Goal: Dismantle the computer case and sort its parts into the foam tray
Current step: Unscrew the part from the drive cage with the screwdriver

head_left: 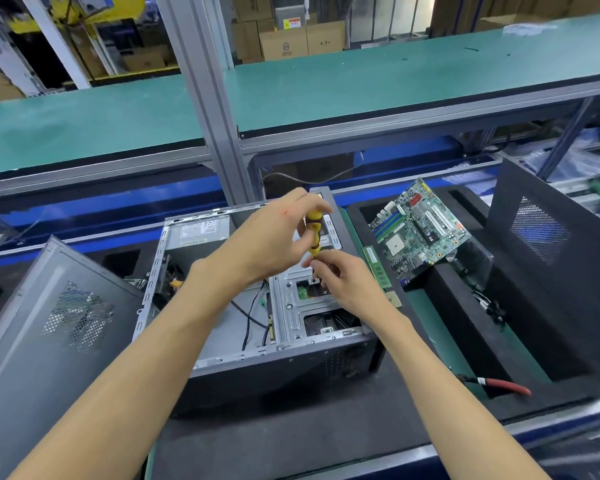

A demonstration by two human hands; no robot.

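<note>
The left hand (274,237) gripped the yellow-and-black handle of a screwdriver (314,233), holding it upright over the open computer case (257,306). Just below, the right hand (343,278) had its fingertips pinched near the shaft's lower end, apparently steadying the tip; whether they also held a screw could not be told. The step in hand looked like undoing a screw on the metal drive bracket (291,306) in the right part of the case. The next move would call for keeping the tip seated and turning until the screw came free, then lifting it clear.

The case lay on its side, near and central, its side panel off, power supply (201,232) at the far left corner and loose black cables on its floor. To the right, the black foam tray (440,289) already held a motherboard (420,230) leaning in a slot, with a memory stick (376,268) just beside the case.
</note>
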